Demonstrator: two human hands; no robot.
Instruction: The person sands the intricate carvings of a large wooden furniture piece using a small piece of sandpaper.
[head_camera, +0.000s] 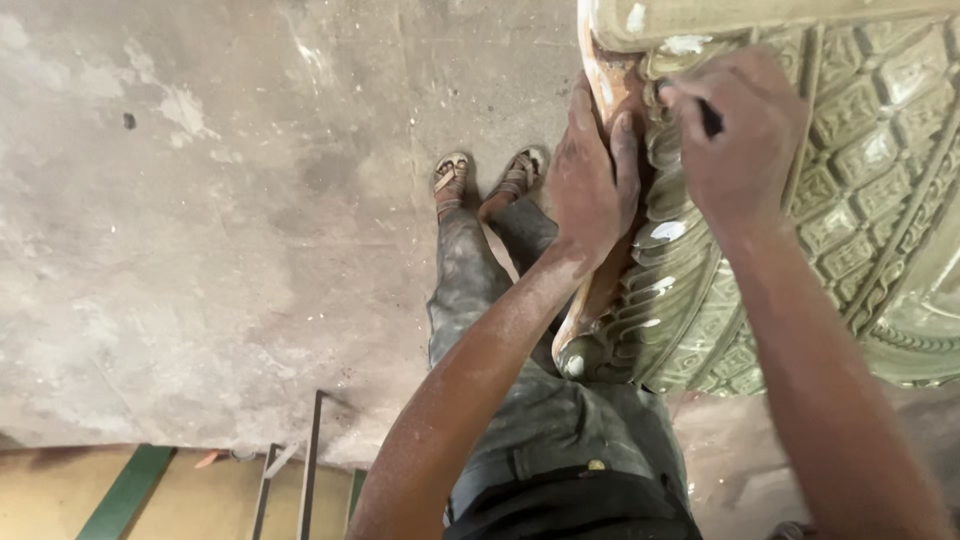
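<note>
Carved panel (860, 190) stood upright ahead of me, greenish, patterned in relief | my left hand (592, 175) lay flat on its scalloped edge, fingers close together | my right hand (742, 130) pinched a thin dark tool (709, 118) against that edge | sandalled feet (488, 180) on dusty concrete floor (220, 220) left of the panel

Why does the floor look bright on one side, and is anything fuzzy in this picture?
In the head view, soft light brightens the concrete floor at the left; no harsh glare. The right hand looks slightly smeared, while the left hand and carved green panel are sharper. Wide-lens stretch makes the sandalled feet look tiny.
</note>
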